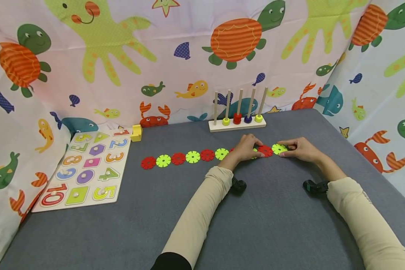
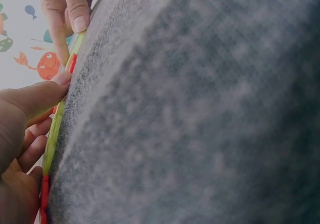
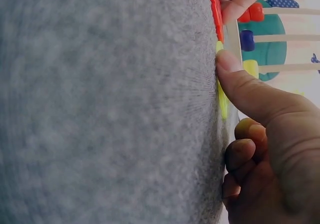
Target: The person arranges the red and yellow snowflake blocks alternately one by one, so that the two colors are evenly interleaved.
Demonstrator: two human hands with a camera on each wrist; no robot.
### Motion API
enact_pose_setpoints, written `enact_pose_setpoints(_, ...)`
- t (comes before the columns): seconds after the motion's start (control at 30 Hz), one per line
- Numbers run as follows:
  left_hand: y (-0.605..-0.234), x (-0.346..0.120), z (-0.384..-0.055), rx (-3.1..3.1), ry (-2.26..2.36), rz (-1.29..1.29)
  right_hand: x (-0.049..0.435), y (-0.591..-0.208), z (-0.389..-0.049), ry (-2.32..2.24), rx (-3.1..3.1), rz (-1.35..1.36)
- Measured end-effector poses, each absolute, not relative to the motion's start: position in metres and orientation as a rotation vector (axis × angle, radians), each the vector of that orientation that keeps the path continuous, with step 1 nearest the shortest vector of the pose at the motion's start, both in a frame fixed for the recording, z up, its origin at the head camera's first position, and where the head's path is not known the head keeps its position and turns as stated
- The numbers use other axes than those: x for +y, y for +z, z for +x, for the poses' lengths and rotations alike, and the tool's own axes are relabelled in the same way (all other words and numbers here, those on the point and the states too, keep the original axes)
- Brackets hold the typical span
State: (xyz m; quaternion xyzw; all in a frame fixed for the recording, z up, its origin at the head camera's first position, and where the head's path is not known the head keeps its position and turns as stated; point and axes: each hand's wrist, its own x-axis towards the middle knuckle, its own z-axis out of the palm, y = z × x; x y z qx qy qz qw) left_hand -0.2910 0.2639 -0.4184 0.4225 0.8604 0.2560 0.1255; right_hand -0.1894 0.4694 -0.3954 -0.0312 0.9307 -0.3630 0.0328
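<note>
A row of flat, flower-shaped notched discs runs across the grey table, red alternating with yellow-green, such as a red disc (image 1: 178,158) and a yellow-green disc (image 1: 192,156). At the row's right end, my left hand (image 1: 245,148) pinches a red flower disc (image 1: 266,151) between thumb and forefinger, its palm side hiding part of the row. My right hand (image 1: 301,149) holds the last yellow-green flower disc (image 1: 278,149) by its outer edge. These two discs meet edge to edge. In the right wrist view, the right thumb (image 3: 245,86) lies on the yellow-green disc's edge.
Behind the hands stands a wooden peg stand (image 1: 237,126) with coloured beads on its posts. A number and shape puzzle board (image 1: 102,161) lies at the left, with a yellow block (image 1: 136,133) at its corner. A patterned sea-animal cloth (image 1: 121,101) hangs behind the table.
</note>
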Motion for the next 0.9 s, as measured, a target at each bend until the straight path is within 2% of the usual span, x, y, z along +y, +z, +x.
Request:
enact_pose_setpoints(0.2,-0.415,0.262,-0.292,2.516,0.741,1.204,0.484,-0.415,-0.202,-1.105,2.879,-0.107)
enact_pose_setpoints(0.53,-0.414,0.250,-0.299,2.562,0.718,1.147,0.474,-0.414,-0.218,-1.099,2.853,-0.159)
enact_pose_setpoints(0.9,-0.405,0.250,-0.302,2.498,0.622,1.289,0.490,-0.424,-0.209,-1.233,2.856,-0.191)
